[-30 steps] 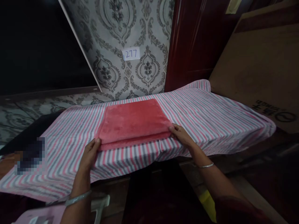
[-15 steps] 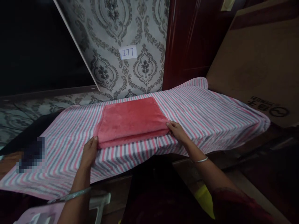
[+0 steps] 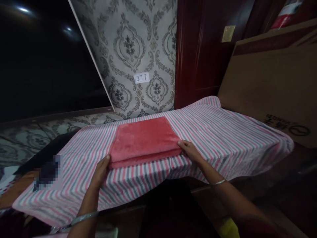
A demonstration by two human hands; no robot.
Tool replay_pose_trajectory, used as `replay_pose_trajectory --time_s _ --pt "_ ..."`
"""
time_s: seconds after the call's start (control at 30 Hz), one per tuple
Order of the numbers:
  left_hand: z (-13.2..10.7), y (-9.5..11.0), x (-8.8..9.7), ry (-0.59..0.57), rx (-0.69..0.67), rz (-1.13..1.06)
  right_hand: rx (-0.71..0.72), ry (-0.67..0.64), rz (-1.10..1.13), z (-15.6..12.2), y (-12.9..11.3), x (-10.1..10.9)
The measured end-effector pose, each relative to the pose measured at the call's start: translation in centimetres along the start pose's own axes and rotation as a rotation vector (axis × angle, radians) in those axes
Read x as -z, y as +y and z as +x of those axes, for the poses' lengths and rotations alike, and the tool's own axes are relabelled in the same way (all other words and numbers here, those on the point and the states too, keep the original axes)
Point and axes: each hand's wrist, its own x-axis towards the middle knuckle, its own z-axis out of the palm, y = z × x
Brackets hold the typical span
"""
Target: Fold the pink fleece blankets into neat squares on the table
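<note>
A folded pink-red towel [image 3: 143, 140] lies flat on a striped pink, grey and white cloth [image 3: 223, 132] that covers a table. My left hand [image 3: 101, 170] rests against the towel's near left corner, thumb at its edge and fingers curled toward it. At the near right corner my right hand [image 3: 189, 150] pinches the folded layers between thumb and fingers. Each wrist wears a thin metal bangle.
A patterned grey wall panel with a label reading 277 [image 3: 141, 78] stands behind the table. A dark red door [image 3: 198, 56] is at the back, and a large cardboard box [image 3: 272, 79] leans at the right. A dark blurred item [image 3: 47, 172] sits on the cloth at left.
The view has tilted up and back, so the table sits lower in frame. Both hands stay at the towel's near corners; the towel has not visibly shifted on the cloth.
</note>
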Motion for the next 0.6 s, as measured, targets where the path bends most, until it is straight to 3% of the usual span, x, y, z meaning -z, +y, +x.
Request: replay_pose_trajectory --time_s 0.1,0.23,0.3,0.43,0.53,0.6 --pt "0.5 1.9 -0.2 -0.002 0.012 -0.016 0.002 0.013 0.011 1.0 -1.7 -0.1" --pt "0.6 4.9 0.2 0.157 -0.052 -0.058 0.105 0.089 0.021 1.4 -4.7 0.7" --pt "0.0 5.2 0.7 0.173 -0.057 -0.057 0.128 0.083 0.0 0.5 -5.1 1.4" --pt "-1.8 1.7 1.5 0.015 0.095 0.039 0.006 -0.087 -0.041 -2.2 -2.4 2.3" --pt "-2.3 -1.5 1.7 0.003 0.194 0.036 -0.064 -0.206 -0.009 -3.4 -0.3 2.8" --pt "-2.2 -2.3 1.9 0.009 0.255 -0.011 -0.098 -0.252 0.025 -3.5 0.2 3.4"
